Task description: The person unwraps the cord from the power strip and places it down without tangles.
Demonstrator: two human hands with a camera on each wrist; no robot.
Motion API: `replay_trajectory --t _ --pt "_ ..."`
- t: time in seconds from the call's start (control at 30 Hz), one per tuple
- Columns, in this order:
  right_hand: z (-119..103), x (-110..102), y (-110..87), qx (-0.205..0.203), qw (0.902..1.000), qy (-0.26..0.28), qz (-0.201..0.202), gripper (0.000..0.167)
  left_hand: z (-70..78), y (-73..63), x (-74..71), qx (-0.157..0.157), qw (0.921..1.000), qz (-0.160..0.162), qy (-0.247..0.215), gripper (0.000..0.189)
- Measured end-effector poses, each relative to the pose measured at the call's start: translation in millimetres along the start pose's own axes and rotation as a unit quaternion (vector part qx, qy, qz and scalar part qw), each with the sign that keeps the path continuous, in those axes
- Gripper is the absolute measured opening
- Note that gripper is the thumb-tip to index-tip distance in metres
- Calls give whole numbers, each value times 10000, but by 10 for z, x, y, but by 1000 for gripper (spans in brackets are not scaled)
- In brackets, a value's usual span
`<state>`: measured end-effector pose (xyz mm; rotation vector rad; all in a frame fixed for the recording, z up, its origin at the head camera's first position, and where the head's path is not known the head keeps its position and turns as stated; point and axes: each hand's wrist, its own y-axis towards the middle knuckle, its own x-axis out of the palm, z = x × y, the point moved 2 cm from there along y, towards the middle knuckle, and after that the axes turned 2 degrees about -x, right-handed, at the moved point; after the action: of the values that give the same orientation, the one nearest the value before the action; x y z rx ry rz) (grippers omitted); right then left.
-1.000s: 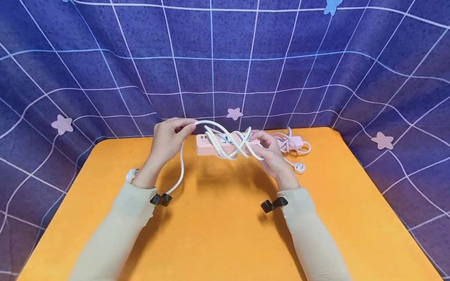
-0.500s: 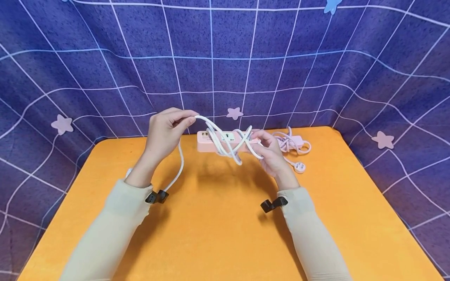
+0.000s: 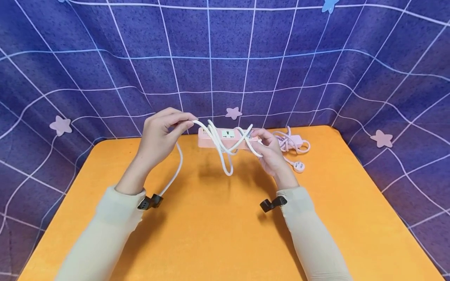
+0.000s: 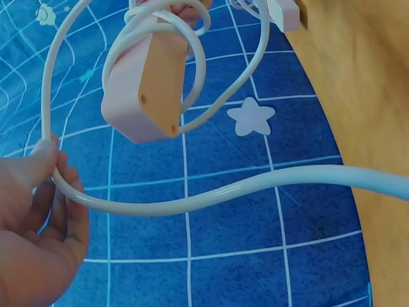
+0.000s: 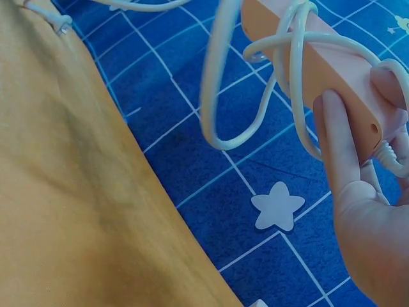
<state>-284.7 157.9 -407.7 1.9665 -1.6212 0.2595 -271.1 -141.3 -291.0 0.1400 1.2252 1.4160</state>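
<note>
Head view: our left fingers (image 3: 182, 117), tips nearly together, pinch the white cable (image 4: 153, 208) looped around the pink power strip (image 3: 228, 134), whose end our right fingers (image 3: 263, 135), wider apart, grip.

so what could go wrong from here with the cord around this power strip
The white cord crosses itself around the pink power strip, so pulling with the left hand might tighten a snag. The dangling loop could catch on other turns. The right hand grips just one end, so a tug might tilt the strip.
</note>
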Motion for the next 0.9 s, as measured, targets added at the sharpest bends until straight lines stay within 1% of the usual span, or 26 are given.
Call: replay_trajectory --t 0.2,0.33,0.57,0.77,0.9 --pt "-4 8 -1 -32 10000 40 50 37 -37 -52 -60 216 9995 -193 -112 13" --pt "-3 11 2 -60 9999 57 102 37 -70 -77 -124 453 9982 -320 -208 16" --pt "-8 3 18 -93 9999 58 116 36 -162 -171 -262 897 9916 -855 -362 28" --pt "1 -4 20 -48 9998 73 154 37 -264 -290 -384 985 9873 -1157 -472 36" --pt "3 -8 15 -57 9998 71 165 37 -336 -392 -473 862 9854 -1380 -493 40"
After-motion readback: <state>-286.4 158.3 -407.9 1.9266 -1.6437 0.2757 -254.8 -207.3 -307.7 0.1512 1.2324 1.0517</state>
